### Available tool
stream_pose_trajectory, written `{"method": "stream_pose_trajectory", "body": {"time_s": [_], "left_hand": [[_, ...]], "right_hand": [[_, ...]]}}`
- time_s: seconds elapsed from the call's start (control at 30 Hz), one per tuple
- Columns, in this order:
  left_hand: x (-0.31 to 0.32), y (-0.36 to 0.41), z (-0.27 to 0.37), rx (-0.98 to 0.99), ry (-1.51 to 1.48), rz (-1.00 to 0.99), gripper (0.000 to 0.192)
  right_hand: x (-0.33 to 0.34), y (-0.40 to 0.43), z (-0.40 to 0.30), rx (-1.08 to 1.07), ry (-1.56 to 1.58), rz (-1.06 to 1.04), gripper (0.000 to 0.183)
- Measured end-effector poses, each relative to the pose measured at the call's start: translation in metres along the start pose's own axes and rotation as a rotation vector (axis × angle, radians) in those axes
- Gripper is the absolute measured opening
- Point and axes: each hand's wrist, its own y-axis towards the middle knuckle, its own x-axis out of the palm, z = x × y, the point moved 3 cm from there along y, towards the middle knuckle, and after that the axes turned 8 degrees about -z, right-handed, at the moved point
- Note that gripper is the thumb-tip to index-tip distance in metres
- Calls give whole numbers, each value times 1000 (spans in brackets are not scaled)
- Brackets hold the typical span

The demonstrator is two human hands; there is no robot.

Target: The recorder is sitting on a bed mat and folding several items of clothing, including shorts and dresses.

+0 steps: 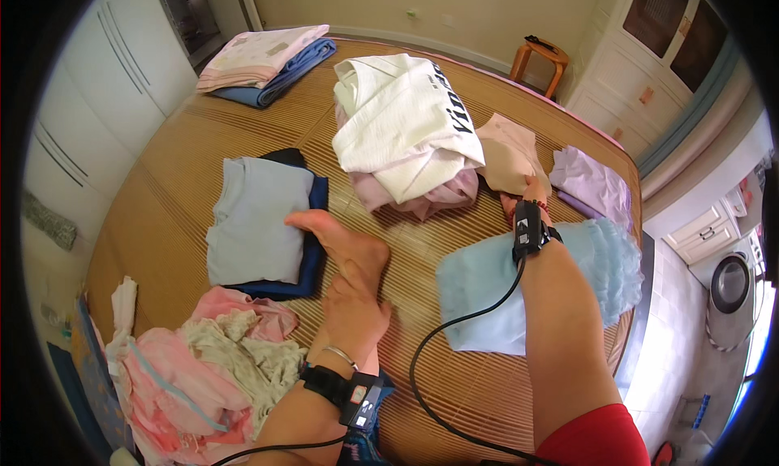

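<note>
My left hand [356,311] rests on the ankle of a bare foot [359,247], thumb spread, with no garment in it. At the far right, my right hand [528,195] grips the near edge of a beige garment [508,146]. My right forearm crosses over a folded light blue garment [481,289] with ruffled trim. Left of the beige garment sits a thick stack topped by a white shirt [401,125] with black lettering; pink cloth [420,198] shows under it. A folded pale grey-blue shirt [261,216] lies on dark blue clothing [316,222], beside the foot.
Rumpled pink and cream clothes [201,374] lie at the near left of the mat-covered bed [158,180]. A folded pink blanket [261,52] on blue cloth is at the far left corner. Lilac clothing [590,177] lies near the right edge. Black cables run from both wrist devices.
</note>
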Motion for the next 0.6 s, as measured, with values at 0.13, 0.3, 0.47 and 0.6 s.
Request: {"method": "stream_pose_trajectory", "body": {"time_s": [0.13,0.3,0.47,0.6], "left_hand": [[-11,-4,-6,-43,56,4,89],[1,0,2,-40,58,-2,87],[-3,-4,3,-62,32,-25,85],[-5,-5,2,-73,28,-39,85]], "right_hand": [[-15,-14,-25,-76,22,39,32],[-42,-45,-51,-104,177,48,31],[-37,-68,-42,-98,222,47,25],[-25,-79,-36,-76,149,-31,34]]}}
